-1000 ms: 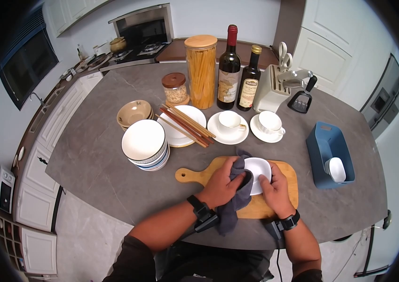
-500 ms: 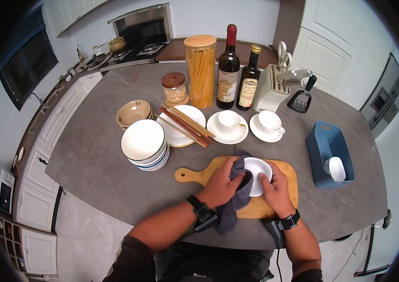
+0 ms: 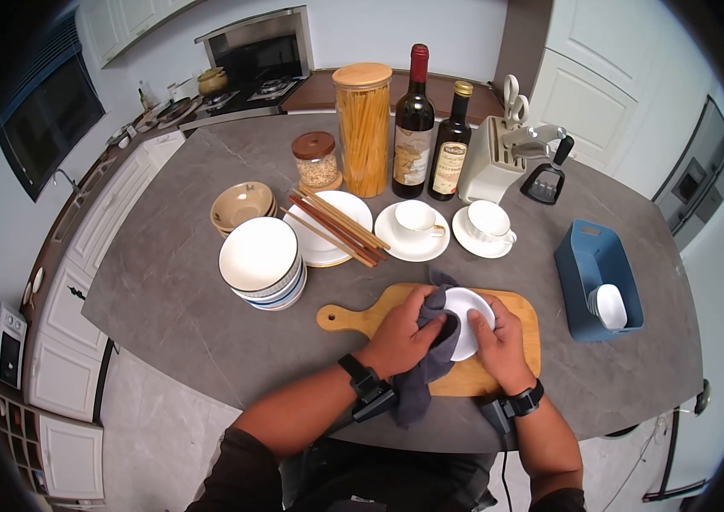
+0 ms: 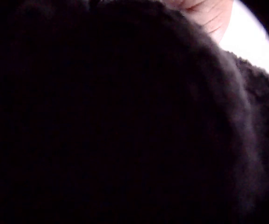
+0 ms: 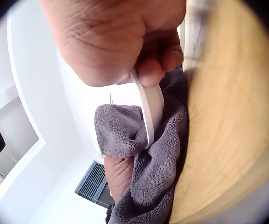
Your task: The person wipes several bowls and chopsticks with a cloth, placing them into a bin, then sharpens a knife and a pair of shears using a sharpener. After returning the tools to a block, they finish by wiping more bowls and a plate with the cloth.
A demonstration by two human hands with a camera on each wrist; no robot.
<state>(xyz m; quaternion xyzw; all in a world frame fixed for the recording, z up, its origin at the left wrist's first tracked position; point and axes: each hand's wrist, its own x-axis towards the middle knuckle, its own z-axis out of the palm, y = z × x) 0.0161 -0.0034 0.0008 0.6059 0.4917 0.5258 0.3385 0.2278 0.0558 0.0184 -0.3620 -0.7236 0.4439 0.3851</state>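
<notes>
A small white dish is held between both hands over the wooden cutting board. My right hand pinches its right rim, thumb on the inside and fingers behind, as the right wrist view also shows. From the left, my left hand grips a dark grey cloth folded over the dish's opposite rim. In the right wrist view the cloth lies on both faces of the dish, which stands tilted on edge. Dark cloth fills most of the left wrist view, hiding the left fingers.
To the right, a blue bin contains several small white dishes. Stacked bowls, a plate with chopsticks and two cups on saucers stand behind the board. Further back are bottles, a pasta jar and a knife block.
The dish has turned slightly between the hands, its lower edge shifting a little toward me. My right thumb has slid slightly up the dish; the left hand stays almost in place.
</notes>
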